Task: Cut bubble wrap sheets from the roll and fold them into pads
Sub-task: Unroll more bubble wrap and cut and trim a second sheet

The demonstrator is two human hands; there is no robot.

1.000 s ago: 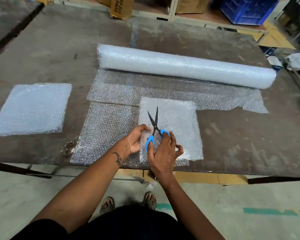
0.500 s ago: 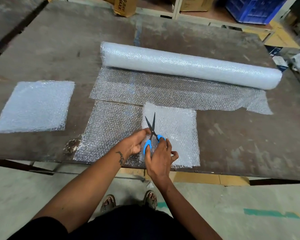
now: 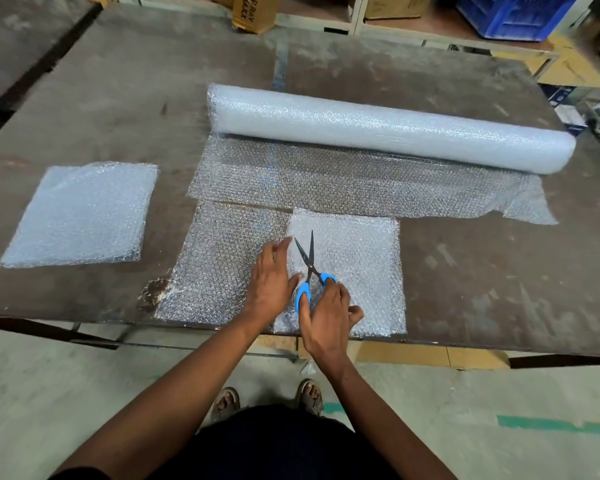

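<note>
The right hand [image 3: 326,315] grips the blue handles of the scissors [image 3: 309,271], whose black blades stand apart and point away over the folded bubble wrap pad [image 3: 361,268] at the near edge of the table [image 3: 118,98]. The left hand [image 3: 271,282] lies with straight fingers on the single cut sheet [image 3: 219,265], at the pad's left edge. The bubble wrap roll [image 3: 388,128] lies further back with its loose end spread toward the person, a finished pad [image 3: 80,214] lies well apart on the left, and bare tabletop shows to the right.

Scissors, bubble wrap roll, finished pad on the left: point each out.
Scissors [image 3: 308,261]: head view, on the blades.
Bubble wrap roll [image 3: 388,128]: head view, mid-length of the roll.
Finished pad [image 3: 84,214]: head view, its centre.
</note>
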